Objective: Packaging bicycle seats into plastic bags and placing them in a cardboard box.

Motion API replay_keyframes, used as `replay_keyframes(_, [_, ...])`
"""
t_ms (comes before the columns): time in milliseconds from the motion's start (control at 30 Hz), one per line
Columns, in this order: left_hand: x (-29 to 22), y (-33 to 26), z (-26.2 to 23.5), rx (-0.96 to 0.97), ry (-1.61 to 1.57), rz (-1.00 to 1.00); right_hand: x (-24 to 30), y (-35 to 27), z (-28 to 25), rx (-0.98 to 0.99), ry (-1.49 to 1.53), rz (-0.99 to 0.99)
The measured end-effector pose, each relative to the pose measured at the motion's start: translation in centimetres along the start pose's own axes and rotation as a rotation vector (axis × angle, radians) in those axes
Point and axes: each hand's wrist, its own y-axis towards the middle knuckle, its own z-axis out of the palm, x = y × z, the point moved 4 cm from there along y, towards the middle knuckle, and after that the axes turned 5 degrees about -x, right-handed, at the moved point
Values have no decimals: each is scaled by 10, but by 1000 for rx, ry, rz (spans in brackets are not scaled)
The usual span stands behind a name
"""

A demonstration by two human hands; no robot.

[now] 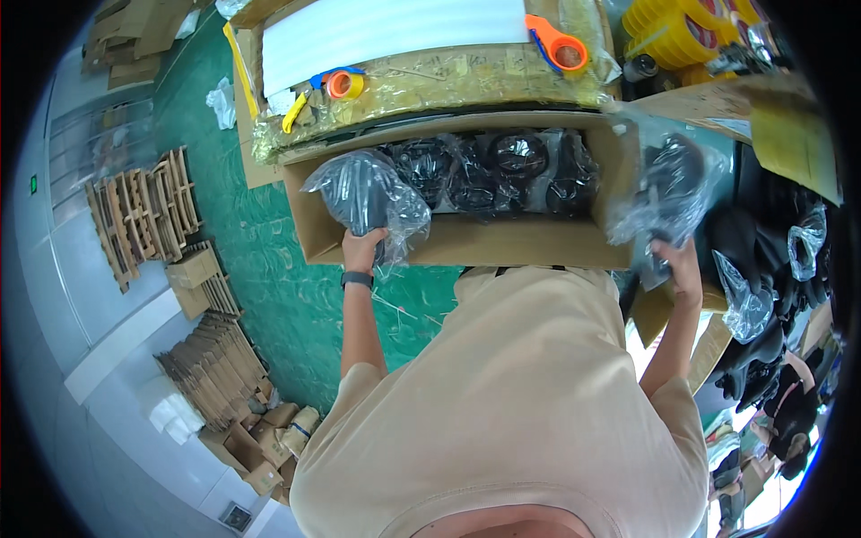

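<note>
My left hand (362, 244) is closed round the narrow end of a black, saddle-shaped piece (363, 193) in a clear plastic bag, over the left end of a long open cardboard box (466, 240). Several similar black pieces (518, 157), also bagged, lie in a row inside the box. Just beyond the box's right end, my right hand (679, 267) grips another bagged black piece (673, 179) by its lower, narrow end. Glare and wrinkles in the plastic blur the exact shapes.
Behind the box, a taped carton (466, 82) bears white foam sheet (395, 36), two orange tape dispensers (565, 56) and a yellow cutter (294, 112). Yellow tape rolls (673, 36) stand back right. Black pieces (762, 233) pile at right; flattened cartons (211, 372) lean at left.
</note>
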Motion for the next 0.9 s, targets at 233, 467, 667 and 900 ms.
replay_keyframes(233, [48,151,79,392,223,-72,23,39,270,336,-1365,-730])
replay_keyframes(467, [202,232,69,279,81,-58,-160,161,544,975,-1769,-1199])
replay_keyframes(667, [208,223,90,271,-39,-94,-234,185,588,933,-1739,-1033])
replay_keyframes(900, [217,252,108,418,464,86,-184,107,493,615,-1330,-922])
